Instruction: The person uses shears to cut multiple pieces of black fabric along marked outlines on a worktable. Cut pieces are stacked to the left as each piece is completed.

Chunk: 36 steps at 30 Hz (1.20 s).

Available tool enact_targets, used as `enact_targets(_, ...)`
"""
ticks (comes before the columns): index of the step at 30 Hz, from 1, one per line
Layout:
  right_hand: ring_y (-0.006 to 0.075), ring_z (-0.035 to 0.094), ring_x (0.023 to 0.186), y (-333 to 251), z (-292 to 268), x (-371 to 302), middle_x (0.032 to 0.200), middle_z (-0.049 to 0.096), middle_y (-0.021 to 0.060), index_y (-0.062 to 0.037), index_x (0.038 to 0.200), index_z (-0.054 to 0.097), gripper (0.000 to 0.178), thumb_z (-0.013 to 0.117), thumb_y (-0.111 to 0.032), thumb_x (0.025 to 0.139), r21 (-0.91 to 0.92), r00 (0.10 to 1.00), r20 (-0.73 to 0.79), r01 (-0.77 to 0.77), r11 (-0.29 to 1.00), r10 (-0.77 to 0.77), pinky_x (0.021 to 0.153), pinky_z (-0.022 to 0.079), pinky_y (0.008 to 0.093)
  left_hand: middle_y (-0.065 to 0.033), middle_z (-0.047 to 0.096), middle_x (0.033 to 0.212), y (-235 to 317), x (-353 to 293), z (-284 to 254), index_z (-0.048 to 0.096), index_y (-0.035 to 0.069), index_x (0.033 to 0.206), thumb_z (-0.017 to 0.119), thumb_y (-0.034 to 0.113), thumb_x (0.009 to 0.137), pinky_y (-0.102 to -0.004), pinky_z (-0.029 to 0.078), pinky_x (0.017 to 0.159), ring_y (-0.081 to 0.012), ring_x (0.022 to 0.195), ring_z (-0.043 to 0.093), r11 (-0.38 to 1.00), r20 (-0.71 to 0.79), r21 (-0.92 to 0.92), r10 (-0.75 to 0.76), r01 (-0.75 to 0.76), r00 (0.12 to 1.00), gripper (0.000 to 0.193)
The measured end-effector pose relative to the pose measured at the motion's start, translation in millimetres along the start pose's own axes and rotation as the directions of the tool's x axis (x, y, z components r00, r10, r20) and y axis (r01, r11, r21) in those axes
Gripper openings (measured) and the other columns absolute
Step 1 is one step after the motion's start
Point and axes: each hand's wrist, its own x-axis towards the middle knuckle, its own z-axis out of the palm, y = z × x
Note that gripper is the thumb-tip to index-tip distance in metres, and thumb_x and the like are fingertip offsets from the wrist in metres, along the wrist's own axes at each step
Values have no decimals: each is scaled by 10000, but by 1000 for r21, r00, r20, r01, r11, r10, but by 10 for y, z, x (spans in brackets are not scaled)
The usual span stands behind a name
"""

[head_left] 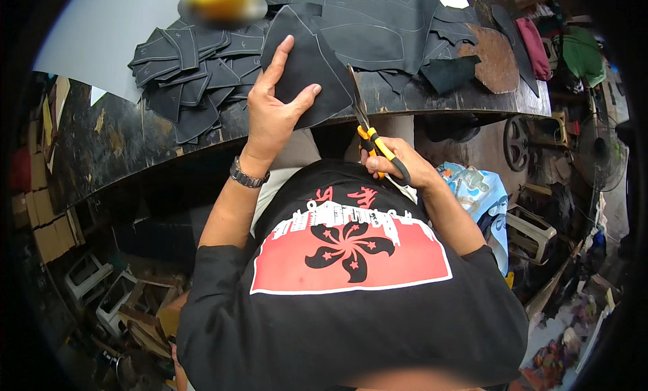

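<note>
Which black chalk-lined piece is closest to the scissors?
The large piece in the left hand: its right edge is at the blades of the yellow-and-black scissors. The smaller pieces lie heaped to its left, away from the blades.

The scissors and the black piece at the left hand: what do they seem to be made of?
Scissors: blades probably metal, thin and grayish; handles likely smooth plastic, rounded, yellow and black. Black piece: perhaps leather or imitation leather, fairly matt, thin and even-surfaced; I cannot tell which.
</note>
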Motion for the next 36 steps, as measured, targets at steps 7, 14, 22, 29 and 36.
enact_targets(7, 91, 535, 628, -6, 20, -44, 721, 559, 23, -13, 883, 587, 429, 732, -408, 796, 23, 998, -48, -44, 999, 45, 588, 443, 227, -108, 548, 1351, 19, -2, -41, 467, 43, 1395, 772, 42, 747, -293, 396, 1033, -166, 1180, 543, 996, 29, 84, 12, -15, 1000, 717)
enact_targets(14, 60, 490, 502, 68, -17, -11, 620, 523, -17, -57, 784, 574, 354, 755, -362, 788, 55, 996, -79, -44, 998, 48, 458, 381, 192, -103, 543, 1360, 6, 52, -53, 467, 36, 1393, 770, 41, 745, -293, 388, 1040, -165, 1189, 533, 993, 4, 95, 70, -70, 998, 715)
enact_targets(22, 57, 453, 430, 42, -3, -48, 545, 497, -22, -38, 755, 599, 302, 762, -288, 799, 14, 990, -119, -76, 997, 77, 413, 348, 202, -104, 523, 1384, -21, 63, -72, 475, 38, 1386, 767, 41, 752, -307, 369, 1068, -181, 1240, 510, 993, -4, 68, 96, -95, 995, 697)
enact_targets(29, 49, 468, 437, -8, -2, -60, 532, 512, -28, -50, 736, 643, 336, 809, -340, 768, -19, 980, -148, -140, 990, 136, 404, 340, 204, -108, 565, 1335, -84, 72, -84, 468, 77, 1399, 762, 40, 745, -303, 407, 1033, -182, 1147, 573, 985, -19, 116, 132, -129, 991, 717)
enact_targets(36, 65, 500, 482, -133, -36, 56, 575, 524, -10, -39, 785, 616, 377, 763, -386, 788, -12, 990, -101, -97, 995, 95, 440, 389, 212, -109, 553, 1342, -20, 18, -50, 465, 65, 1399, 761, 29, 751, -288, 418, 1018, -167, 1164, 555, 999, 24, -5, 44, -43, 999, 714)
